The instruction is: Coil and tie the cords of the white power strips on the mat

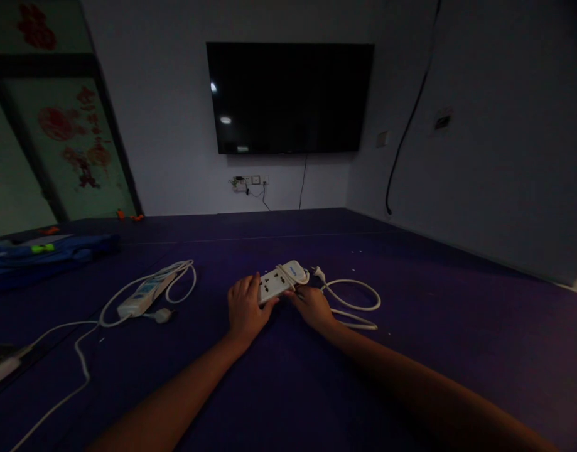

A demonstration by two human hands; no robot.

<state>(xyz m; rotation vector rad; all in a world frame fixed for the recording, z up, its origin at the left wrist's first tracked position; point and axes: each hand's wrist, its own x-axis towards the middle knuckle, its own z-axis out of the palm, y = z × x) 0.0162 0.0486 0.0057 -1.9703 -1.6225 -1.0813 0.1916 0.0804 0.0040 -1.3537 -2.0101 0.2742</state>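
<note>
A white power strip (pixel 272 284) lies tilted across the middle of the dark purple surface, its sockets facing up. My left hand (pixel 245 304) is wrapped round its near left end, thumb on the front side and fingers over the back. Part of the white cord (pixel 284 274) is wound round the strip's far right end. There my right hand (pixel 312 306) is closed at the strip's lower edge by the cord; its fingertips are partly hidden. To the right the loose cord (pixel 358 306) lies in loops, with its plug (pixel 319 274) just beyond the hand.
Another power strip (pixel 141 297) lies at left with a looped cord and a plug (pixel 162 315). A white block with a cord (pixel 3 370) sits at the left edge. Blue cloth (pixel 57 251) is behind it. A television (pixel 291 97) hangs on the far wall above sockets (pixel 255 180).
</note>
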